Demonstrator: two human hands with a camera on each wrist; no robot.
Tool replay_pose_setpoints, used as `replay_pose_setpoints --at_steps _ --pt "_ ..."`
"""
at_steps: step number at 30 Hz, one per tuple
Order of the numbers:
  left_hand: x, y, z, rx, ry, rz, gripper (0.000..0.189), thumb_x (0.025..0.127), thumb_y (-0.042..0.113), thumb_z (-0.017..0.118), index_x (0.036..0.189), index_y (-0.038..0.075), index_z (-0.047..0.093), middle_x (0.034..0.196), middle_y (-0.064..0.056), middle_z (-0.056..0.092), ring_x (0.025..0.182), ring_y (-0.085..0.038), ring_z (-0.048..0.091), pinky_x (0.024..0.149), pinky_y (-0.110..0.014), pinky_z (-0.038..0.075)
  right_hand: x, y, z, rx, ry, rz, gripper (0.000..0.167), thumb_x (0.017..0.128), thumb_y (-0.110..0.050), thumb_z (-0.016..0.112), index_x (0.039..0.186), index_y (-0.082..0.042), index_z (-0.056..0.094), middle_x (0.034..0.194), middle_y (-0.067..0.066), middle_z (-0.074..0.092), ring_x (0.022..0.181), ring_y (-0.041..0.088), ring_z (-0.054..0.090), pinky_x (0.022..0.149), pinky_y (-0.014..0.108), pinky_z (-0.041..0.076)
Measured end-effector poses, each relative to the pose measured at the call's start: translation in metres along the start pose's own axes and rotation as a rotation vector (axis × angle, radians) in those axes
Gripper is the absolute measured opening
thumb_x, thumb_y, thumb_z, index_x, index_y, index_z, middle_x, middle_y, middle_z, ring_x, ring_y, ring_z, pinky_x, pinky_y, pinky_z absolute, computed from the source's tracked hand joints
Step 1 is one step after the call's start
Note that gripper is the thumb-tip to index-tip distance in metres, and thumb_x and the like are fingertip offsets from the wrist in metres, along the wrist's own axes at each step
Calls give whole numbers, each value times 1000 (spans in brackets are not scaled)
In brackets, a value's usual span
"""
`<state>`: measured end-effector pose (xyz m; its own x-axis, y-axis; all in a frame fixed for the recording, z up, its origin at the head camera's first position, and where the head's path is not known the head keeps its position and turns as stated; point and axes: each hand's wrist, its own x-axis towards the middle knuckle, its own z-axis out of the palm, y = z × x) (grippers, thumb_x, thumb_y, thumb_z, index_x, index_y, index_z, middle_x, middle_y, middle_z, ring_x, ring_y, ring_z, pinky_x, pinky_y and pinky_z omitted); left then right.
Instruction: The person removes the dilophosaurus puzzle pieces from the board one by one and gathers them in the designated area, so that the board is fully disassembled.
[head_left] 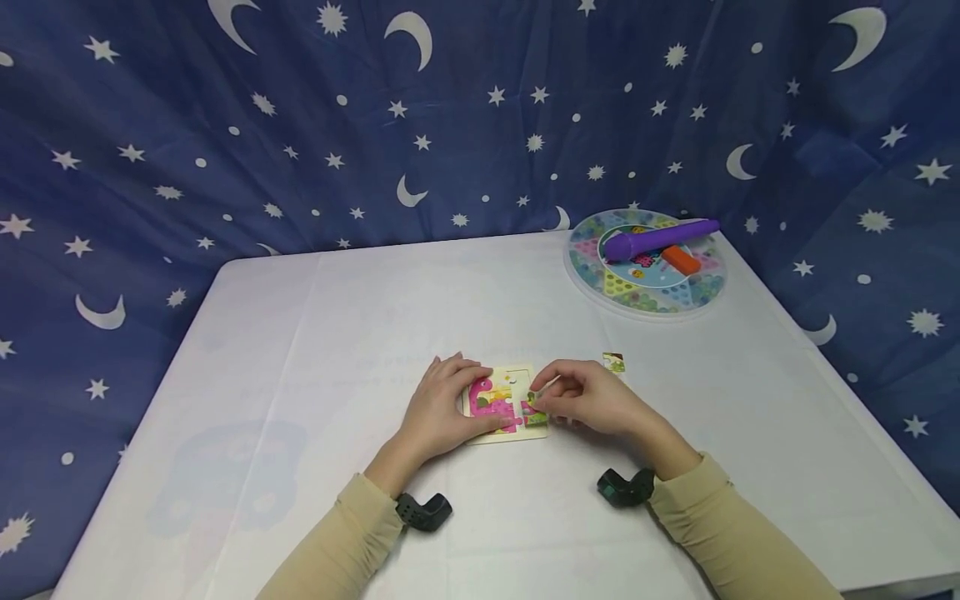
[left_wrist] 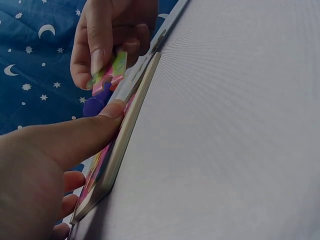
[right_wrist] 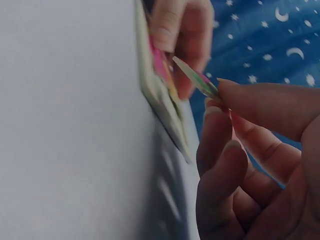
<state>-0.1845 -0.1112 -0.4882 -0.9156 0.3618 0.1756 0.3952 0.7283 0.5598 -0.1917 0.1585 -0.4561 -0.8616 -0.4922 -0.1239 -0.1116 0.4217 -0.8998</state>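
My left hand [head_left: 442, 410] grips a small wooden jigsaw board [head_left: 504, 438] from its left side, thumb over the near edge and fingers at the far edge. Pink and yellow pieces [head_left: 491, 402] lie in the left part of the board, making a pink animal picture. Between thumb and index finger, my right hand [head_left: 596, 400] pinches a green and pink jigsaw piece [left_wrist: 118, 70]. In the right wrist view this piece [right_wrist: 196, 80] is tilted and raised above the board's right part. Pale bare base shows next to the fitted pieces.
Just beyond the right hand lies a loose jigsaw piece [head_left: 613, 362] on the white table [head_left: 360, 317]. At the back right stands a round patterned game board [head_left: 637, 302], carrying a purple rod with a thick rounded end [head_left: 660, 240] and an orange block [head_left: 681, 260].
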Motion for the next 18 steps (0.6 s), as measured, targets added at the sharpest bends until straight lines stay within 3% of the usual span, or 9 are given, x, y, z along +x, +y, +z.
replay_pose_setpoints --at_steps 7,11,18 --pt "-1 1 1 -35 -5 -22 75 74 59 86 134 19 67 136 1 58 147 -24 37 127 -38 11 -19 5 -20 11 109 112 22 92 -25 79 106 -10 72 85 7 71 67 27 63 52 33 54" --pt "-1 2 2 -36 -7 -32 76 73 60 86 135 19 67 137 1 58 147 -23 36 127 -36 10 -36 10 -36 -46 170 179 23 91 -30 80 102 -10 74 84 7 71 68 27 63 53 33 54" --pt "-1 1 1 -24 -2 -33 76 74 60 86 135 19 67 137 1 58 147 -23 36 127 -36 11 -57 17 -67 -179 187 305 22 88 -29 81 95 -8 75 77 4 70 69 24 63 58 31 53"
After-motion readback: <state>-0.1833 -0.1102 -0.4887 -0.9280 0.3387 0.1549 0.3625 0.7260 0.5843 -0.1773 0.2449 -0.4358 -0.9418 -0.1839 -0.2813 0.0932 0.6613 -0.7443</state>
